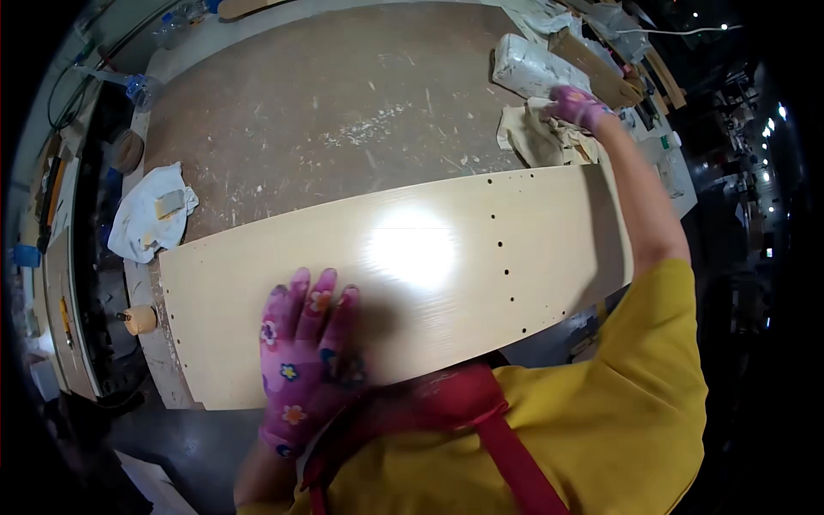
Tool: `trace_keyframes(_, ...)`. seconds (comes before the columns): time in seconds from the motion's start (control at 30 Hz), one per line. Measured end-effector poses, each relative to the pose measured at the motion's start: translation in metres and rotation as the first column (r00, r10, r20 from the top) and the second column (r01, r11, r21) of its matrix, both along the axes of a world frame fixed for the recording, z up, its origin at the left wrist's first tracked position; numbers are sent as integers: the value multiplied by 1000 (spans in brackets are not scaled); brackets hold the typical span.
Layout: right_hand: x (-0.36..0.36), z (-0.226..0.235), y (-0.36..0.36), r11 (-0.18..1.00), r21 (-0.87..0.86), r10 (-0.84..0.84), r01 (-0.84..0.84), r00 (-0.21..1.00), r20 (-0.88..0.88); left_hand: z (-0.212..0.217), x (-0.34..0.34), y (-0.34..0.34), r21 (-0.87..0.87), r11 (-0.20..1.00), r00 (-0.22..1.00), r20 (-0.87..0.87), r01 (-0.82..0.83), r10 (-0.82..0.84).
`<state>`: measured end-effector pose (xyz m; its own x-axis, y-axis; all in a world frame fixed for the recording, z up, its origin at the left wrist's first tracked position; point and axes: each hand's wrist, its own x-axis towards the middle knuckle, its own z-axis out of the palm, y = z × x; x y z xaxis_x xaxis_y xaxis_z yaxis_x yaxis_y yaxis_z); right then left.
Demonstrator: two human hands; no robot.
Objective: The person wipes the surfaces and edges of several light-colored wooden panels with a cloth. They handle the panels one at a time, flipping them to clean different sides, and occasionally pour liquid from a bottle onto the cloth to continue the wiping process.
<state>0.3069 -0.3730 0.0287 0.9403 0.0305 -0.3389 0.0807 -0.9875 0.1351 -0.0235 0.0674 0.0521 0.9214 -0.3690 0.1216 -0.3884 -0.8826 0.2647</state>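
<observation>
A long pale wood-grain board (283, 249) with small dark holes lies across the near side of the worktable. My left hand (302, 369), in a pink flowered glove, rests over the board's left part with its fingers stretched out. My right hand (580, 108), gloved the same way, reaches to the far right. Its fingers are curled at the top of a crumpled beige cloth (545, 137), which lies just beyond the board's far edge. Right behind that cloth is a white wrapped block (536, 67), close to my right fingers. A bright light reflects off the board's middle.
The brown, scuffed tabletop (326, 103) stretches beyond the board. On its left edge lies a white cloth (153, 215) with a small pale block (170, 203) on it. A cardboard box (596, 69) with clutter stands back right. A plastic bottle (142, 90) is at the far left.
</observation>
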Motion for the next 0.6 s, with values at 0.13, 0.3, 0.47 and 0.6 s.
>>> trace_keyframes(0.13, 0, -74, -67, 939, 326, -97, 108, 994, -49, 6, 1, -7, 86, 995, 995, -80, -59, 66)
trace_keyframes(0.3, 38, -72, -72, 984, 172, 85, -53, 979, -184, 7, 2, -18, 44, 993, 992, -55, -113, 115)
trace_keyframes(0.47, 12, 5, -78, 795, 584, 50, -167, 976, 210, 14, 12, -45, 61, 997, 999, -25, -39, 41)
trace_keyframes(0.6, -51, 75, -63, 599, 798, 132, -60, 991, -25, 17, 29, -88, 8, 987, 986, -53, 160, -160)
